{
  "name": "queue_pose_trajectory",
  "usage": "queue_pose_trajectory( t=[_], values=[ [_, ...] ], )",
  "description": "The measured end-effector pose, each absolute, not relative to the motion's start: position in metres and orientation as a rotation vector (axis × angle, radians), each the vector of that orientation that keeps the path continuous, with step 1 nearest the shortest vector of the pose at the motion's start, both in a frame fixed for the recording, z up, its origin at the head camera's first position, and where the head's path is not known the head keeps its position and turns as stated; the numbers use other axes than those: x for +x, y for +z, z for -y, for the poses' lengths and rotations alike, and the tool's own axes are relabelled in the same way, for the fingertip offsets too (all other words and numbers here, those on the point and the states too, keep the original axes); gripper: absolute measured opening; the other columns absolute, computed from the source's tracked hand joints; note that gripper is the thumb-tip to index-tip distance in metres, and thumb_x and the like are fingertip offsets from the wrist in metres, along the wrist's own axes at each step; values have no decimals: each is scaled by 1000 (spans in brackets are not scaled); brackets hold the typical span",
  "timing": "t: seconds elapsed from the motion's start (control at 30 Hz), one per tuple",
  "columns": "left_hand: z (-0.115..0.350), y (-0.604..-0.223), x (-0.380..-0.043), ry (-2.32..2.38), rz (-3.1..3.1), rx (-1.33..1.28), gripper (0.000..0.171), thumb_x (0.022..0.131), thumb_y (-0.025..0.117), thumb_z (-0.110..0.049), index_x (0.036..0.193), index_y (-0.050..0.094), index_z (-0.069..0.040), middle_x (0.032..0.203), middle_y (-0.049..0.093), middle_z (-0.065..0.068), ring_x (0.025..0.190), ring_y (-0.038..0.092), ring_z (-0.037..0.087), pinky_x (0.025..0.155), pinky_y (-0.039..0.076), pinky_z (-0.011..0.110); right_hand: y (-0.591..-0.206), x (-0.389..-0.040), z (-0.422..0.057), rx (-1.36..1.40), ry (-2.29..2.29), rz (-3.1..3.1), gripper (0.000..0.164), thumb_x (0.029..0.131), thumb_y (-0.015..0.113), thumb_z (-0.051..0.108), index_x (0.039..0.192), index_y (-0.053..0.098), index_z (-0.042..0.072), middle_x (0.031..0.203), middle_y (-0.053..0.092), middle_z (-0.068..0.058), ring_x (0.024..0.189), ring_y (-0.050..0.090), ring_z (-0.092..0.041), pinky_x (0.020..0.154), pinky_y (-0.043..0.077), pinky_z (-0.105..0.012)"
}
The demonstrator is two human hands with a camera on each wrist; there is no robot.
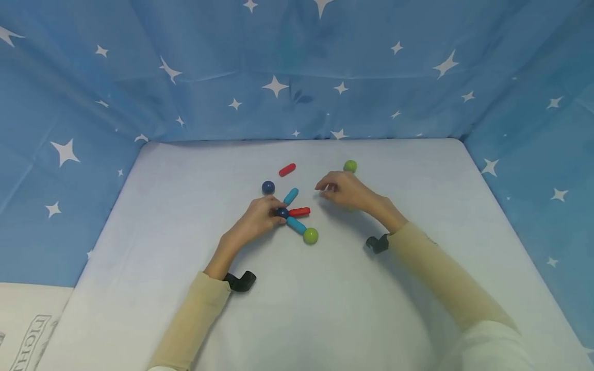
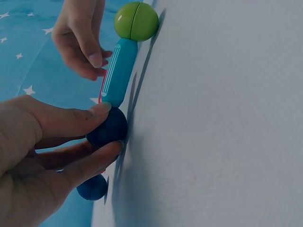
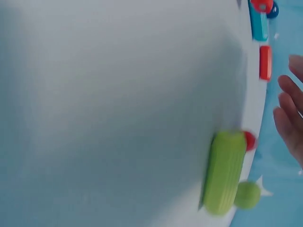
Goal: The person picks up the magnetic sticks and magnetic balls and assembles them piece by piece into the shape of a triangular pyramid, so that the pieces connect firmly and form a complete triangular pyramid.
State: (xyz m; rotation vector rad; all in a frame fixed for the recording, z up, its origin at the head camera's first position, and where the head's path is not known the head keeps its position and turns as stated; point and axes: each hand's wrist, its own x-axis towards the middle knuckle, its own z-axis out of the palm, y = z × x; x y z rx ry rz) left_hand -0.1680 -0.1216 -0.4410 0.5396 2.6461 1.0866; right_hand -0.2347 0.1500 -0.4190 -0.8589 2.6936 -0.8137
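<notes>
My left hand [image 1: 255, 219] pinches a dark blue ball [image 2: 110, 128] between thumb and fingers, low over the table. From that ball fan out a red stick [image 1: 300, 212] and two light blue sticks, the nearer light blue stick [image 2: 120, 72] ending in a green ball [image 1: 310, 236]. The other light blue stick [image 1: 291, 196] points away towards the back. To the right, my right hand [image 1: 345, 190] hovers over the table, fingers loosely bent with nothing between them. Beneath it lies a green stick [image 3: 222, 172], mostly hidden by the hand in the head view.
Behind the left hand sit a loose dark blue ball [image 1: 268, 187] and a red stick [image 1: 287, 169]. Another green ball [image 1: 350, 166] lies just beyond the right hand. A small red piece [image 3: 250, 141] shows by the green stick. A blue starred curtain [image 1: 297, 67] borders the white table [image 1: 297, 319].
</notes>
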Motion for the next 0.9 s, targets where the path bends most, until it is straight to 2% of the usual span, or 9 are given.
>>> queue_pose_trajectory(
  t=[0.17,0.33,0.57,0.7,0.9],
  values=[
    [123,-439,-170,1083,-2661,557,37,92,75,-3,127,69,5,117,67,15,103,65,26,90,59,37,-416,-245,-164,-848,-851,-2792,20,93,69,2,111,77,1,103,74,-14,87,63,-26,78,55,-39],
    [125,-437,-170,1089,-2669,550,35,92,75,-3,126,70,5,114,67,15,101,66,25,88,59,37,-417,-256,-179,-803,-854,-2838,20,95,67,5,112,77,1,108,73,-14,94,64,-29,83,57,-44],
    [122,-437,-171,1104,-2673,567,35,91,76,-3,125,70,4,112,68,13,98,65,25,87,59,37,-425,-265,-200,-709,-877,-2925,17,94,65,0,109,73,-3,110,69,-20,98,62,-34,87,55,-49],
    [122,-439,-167,1107,-2676,573,34,92,75,-3,125,70,3,114,69,14,98,66,25,88,59,37,-430,-268,-206,-638,-869,-2985,19,92,68,-1,111,68,-3,116,63,-22,109,55,-39,96,51,-54],
    [122,-444,-165,1116,-2660,597,35,93,74,-2,127,68,4,117,70,15,102,67,25,91,59,38,-440,-279,-212,-634,-768,-2969,38,91,70,-3,128,63,-2,137,55,-24,131,49,-42,113,41,-57]
  ],
)
